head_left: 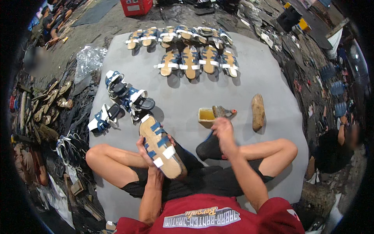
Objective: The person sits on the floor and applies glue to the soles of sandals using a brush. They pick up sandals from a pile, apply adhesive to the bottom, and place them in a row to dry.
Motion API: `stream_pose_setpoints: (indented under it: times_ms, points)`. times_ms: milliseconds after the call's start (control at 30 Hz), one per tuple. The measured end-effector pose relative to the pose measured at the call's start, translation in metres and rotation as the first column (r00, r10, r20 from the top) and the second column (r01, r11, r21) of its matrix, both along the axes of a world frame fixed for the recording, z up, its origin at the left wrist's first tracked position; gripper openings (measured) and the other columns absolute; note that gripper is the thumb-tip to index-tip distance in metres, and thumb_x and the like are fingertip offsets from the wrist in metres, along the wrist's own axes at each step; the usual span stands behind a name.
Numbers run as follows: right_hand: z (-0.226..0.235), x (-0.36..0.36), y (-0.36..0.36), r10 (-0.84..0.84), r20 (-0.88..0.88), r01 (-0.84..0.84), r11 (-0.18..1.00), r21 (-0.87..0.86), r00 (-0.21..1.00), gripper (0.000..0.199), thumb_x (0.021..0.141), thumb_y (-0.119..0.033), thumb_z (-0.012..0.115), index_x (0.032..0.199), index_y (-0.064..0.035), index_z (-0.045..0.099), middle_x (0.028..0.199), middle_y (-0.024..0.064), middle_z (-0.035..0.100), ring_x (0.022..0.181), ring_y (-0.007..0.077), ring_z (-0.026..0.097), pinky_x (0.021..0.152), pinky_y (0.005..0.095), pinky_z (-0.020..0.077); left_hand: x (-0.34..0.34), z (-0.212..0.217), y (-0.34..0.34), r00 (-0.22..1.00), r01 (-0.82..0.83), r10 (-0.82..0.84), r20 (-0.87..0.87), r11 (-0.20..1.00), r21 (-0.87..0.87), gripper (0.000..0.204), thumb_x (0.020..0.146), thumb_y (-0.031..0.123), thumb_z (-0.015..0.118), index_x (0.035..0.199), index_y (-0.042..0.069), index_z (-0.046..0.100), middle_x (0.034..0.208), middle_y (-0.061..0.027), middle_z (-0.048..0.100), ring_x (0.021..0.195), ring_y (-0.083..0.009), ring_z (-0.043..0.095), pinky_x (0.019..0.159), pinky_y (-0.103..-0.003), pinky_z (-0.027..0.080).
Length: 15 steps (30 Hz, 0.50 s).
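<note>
Red shirt point(249, 206) cloth is closest, and past it sits a sandal point(156, 149) over the left leg, with its flat tan side facing up and blue and white straps lying across it. The left hand point(147, 150) has its fingers wrapped around the sandal's left edge. The right hand point(224, 130) is a blur, just on the near side of a brush point(219, 112) — I cannot tell if its fingers are holding anything. The brush is right beside a small tub point(206, 114) of yellow stuff. My guess is that the step now is sticking the strap ends down. If so, the next move calls for a steady left hand and a careful dab from the brush. The folded legs point(269, 150) fill the near part of the grey mat point(183, 95), so the right arm must reach over one to get to the tub. A wooden foot shape point(258, 112) lies to the right, well apart from the tub. Strapped sandals point(103, 121) crowd the left side, close to the held one — a swing that way could bump them. Far off are two rows of tan-bottomed sandals point(189, 64), and a clear plastic bag point(90, 60) lies at the far left.
</note>
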State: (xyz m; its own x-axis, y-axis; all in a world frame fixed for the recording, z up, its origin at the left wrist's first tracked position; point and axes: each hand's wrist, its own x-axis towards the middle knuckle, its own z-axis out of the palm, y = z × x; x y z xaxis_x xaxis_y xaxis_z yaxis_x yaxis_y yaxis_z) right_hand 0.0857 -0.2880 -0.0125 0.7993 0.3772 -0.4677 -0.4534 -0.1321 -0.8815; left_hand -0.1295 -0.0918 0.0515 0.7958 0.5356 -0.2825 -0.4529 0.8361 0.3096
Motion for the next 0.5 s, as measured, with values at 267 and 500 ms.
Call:
stream_pose_setpoints:
  times_ms: [267,500]
  points:
    - [-0.086,0.130,-0.002,-0.341,-0.444,0.314,0.940,-0.136,0.829,0.040,0.098,-0.036,0.076,0.119,-0.0175,0.047,0.104,0.0126,0.053,0.064,0.0193,0.059,0.049,0.0344,0.0469,-0.006,-0.022,-0.010,0.979,0.011,-0.050,-0.196,0.981,-0.192,0.087,0.097,0.071,0.032,0.138,-0.003,0.055,0.114,-0.0266,0.069,0.096,-0.0391,0.068,0.087,-0.054,0.058]
    - [-0.066,0.143,-0.017,-0.180,-0.404,0.193,0.981,-0.009,0.897,0.030,0.101,-0.037,0.076,0.110,-0.0151,0.057,0.090,0.0018,0.052,0.060,0.0129,0.046,0.045,0.0282,0.0332,-0.001,-0.013,-0.014,0.923,-0.127,0.118,-0.367,0.992,0.000,0.071,0.101,0.060,0.048,0.140,0.001,0.059,0.128,-0.0156,0.071,0.117,-0.0327,0.069,0.105,-0.045,0.054]
